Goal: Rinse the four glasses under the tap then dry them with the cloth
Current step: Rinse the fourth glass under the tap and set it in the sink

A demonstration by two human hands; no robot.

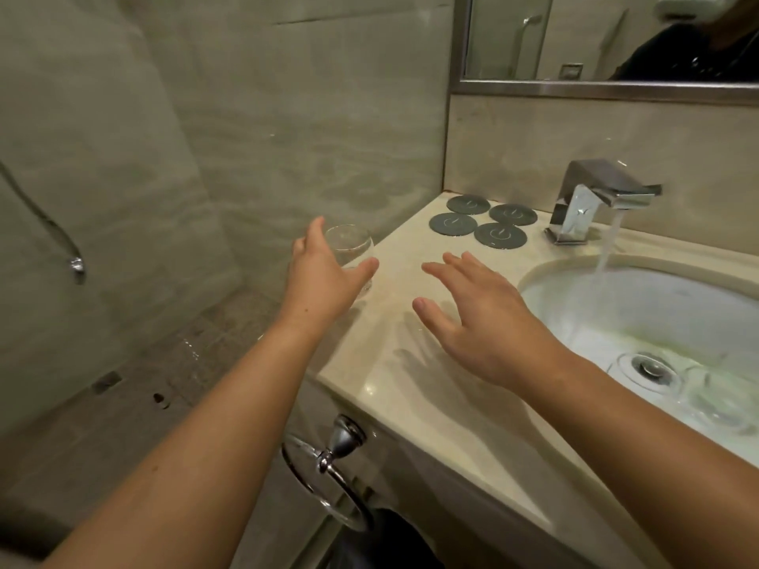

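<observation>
Your left hand reaches out to a clear glass that stands upright at the far left edge of the counter. The hand is open, its fingers straight and spread: the thumb crosses the front of the glass low down and the other fingers rise on its left side. You cannot tell from this view whether the skin touches the glass or only frames it. Your right hand hovers over the bare middle of the counter, palm down, fingers spread and relaxed, holding nothing, with its shadow falling on the stone beneath. It is well apart from the glass and just left of the sink. The tap is running, and water pours from its flat spout into the basin. More glasses lie low in the sink near the drain, at least two, though they are clear and blurred and hard to count. Four round grey coasters sit in a close cluster at the back of the counter, just left of the tap. A chrome towel ring hangs on the front of the cabinet below the counter's edge, and some dark fabric shows beneath it. A mirror hangs above the tap.
</observation>
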